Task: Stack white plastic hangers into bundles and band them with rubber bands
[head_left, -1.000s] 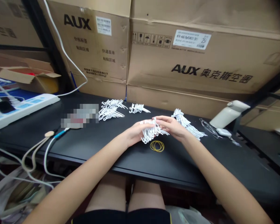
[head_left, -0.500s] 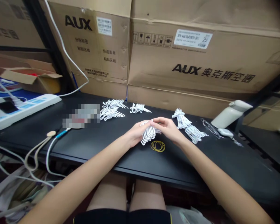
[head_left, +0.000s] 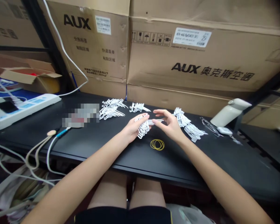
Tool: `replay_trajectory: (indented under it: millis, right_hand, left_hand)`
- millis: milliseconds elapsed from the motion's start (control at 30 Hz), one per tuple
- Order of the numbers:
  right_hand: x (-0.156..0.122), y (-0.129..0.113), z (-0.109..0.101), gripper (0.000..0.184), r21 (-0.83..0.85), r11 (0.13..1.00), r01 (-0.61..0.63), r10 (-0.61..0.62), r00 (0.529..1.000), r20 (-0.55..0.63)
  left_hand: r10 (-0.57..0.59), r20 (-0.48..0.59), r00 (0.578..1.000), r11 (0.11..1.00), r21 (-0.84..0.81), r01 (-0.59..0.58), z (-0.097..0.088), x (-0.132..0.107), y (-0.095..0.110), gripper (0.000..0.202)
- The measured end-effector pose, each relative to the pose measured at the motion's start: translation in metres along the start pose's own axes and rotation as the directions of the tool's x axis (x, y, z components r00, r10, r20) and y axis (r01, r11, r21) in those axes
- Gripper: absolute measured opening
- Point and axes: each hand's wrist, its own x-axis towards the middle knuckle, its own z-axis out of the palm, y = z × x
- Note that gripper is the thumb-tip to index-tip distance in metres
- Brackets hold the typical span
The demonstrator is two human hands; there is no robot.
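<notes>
My left hand [head_left: 131,128] is wrapped round a bundle of white wire hooks [head_left: 143,128], held a little above the table. The hooks' curved ends face down and towards me, while their straight ends point right. Beside those straight ends is my right hand [head_left: 170,125], its thumb and fingers apart; whether the thumb touches the wires I cannot tell. Several yellow rubber bands [head_left: 157,144] lie overlapping on the black table [head_left: 135,158], just below the hands.
More white hooks lie in a left pile [head_left: 112,109], a small middle pile [head_left: 137,107] and a right pile [head_left: 194,132]. A white bottle [head_left: 228,113], glasses [head_left: 210,127] and a small white case [head_left: 224,131] are at right. A power strip [head_left: 32,107] sits left; cardboard boxes [head_left: 151,73] stand behind.
My left hand has moved slightly left and up with the hook bundle. My right hand has come away from the bundle's top and its fingers have spread.
</notes>
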Motion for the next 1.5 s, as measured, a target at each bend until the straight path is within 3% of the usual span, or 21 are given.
replay_trajectory:
  millis: [133,233,400,533,600,667,733,767,867,967,1033,1133,1200,1367,1500]
  right_hand:
    - [-0.005,0.002,0.004,0.03,0.044,0.999,-0.023,0.017,0.993,0.118]
    - [-0.009,0.006,0.01,0.026,0.137,0.99,-0.036,0.022,0.995,0.101]
    - [-0.01,0.004,0.012,0.025,0.081,0.997,-0.018,0.011,0.996,0.085]
    - [0.003,0.002,-0.001,0.034,0.132,0.982,-0.132,0.122,0.989,0.085]
    - [0.01,0.003,-0.012,0.03,0.194,0.963,-0.187,0.198,0.979,-0.041]
    - [0.014,0.006,-0.022,0.027,0.158,0.951,-0.264,0.274,0.96,-0.048]
    - [0.012,0.009,-0.028,0.028,0.059,0.931,-0.359,0.348,0.926,0.148]
    - [0.009,0.01,-0.03,0.029,0.004,0.923,-0.384,0.368,0.887,0.281]
    - [-0.003,0.011,-0.028,0.029,-0.09,0.939,-0.332,0.324,0.763,0.56]
    - [-0.005,0.009,-0.024,0.027,-0.128,0.959,-0.253,0.274,0.718,0.64]
    - [0.001,0.006,-0.022,0.024,-0.15,0.964,-0.221,0.261,0.663,0.701]
    - [0.015,0.0,-0.023,0.021,-0.19,0.961,-0.203,0.272,0.554,0.787]
    - [0.024,-0.005,-0.024,0.02,-0.187,0.958,-0.219,0.276,0.509,0.816]
    - [0.032,-0.014,-0.027,0.018,-0.141,0.927,-0.347,0.306,0.485,0.819]
    - [0.031,-0.014,-0.033,0.019,-0.048,0.886,-0.46,0.329,0.554,0.765]
  left_hand:
    - [-0.02,0.026,0.999,1.0,0.004,0.02,-0.001,0.0,0.001,0.024]
    - [-0.055,0.043,0.998,0.998,0.036,0.054,-0.001,-0.001,0.001,0.022]
    - [-0.032,-0.028,0.999,0.996,0.082,0.034,0.002,-0.001,0.0,0.019]
    - [-0.01,-0.074,0.997,0.994,0.11,0.019,-0.002,0.006,0.005,0.014]
    - [-0.037,-0.1,0.994,0.993,0.112,0.048,-0.007,0.014,0.011,0.014]
    - [-0.056,-0.103,0.993,0.991,0.113,0.068,-0.011,0.023,0.017,0.015]
    - [-0.076,-0.087,0.993,0.986,0.139,0.088,-0.014,0.033,0.022,0.015]
    - [-0.08,-0.073,0.994,0.983,0.161,0.091,-0.014,0.037,0.024,0.015]
    - [-0.106,-0.02,0.994,0.967,0.232,0.108,-0.01,0.049,0.026,0.013]
    - [-0.155,0.054,0.986,0.965,0.22,0.14,-0.005,0.057,0.025,0.012]
    - [-0.162,0.081,0.983,0.975,0.168,0.147,-0.004,0.06,0.024,0.014]
    - [-0.146,0.056,0.988,0.984,0.106,0.14,-0.007,0.06,0.023,0.012]
    - [-0.141,0.002,0.99,0.986,0.084,0.141,-0.01,0.057,0.023,0.011]
    - [-0.099,-0.091,0.991,0.992,0.064,0.105,-0.01,0.043,0.029,0.019]
    - [-0.087,-0.114,0.99,0.992,0.084,0.097,-0.005,0.036,0.03,0.02]
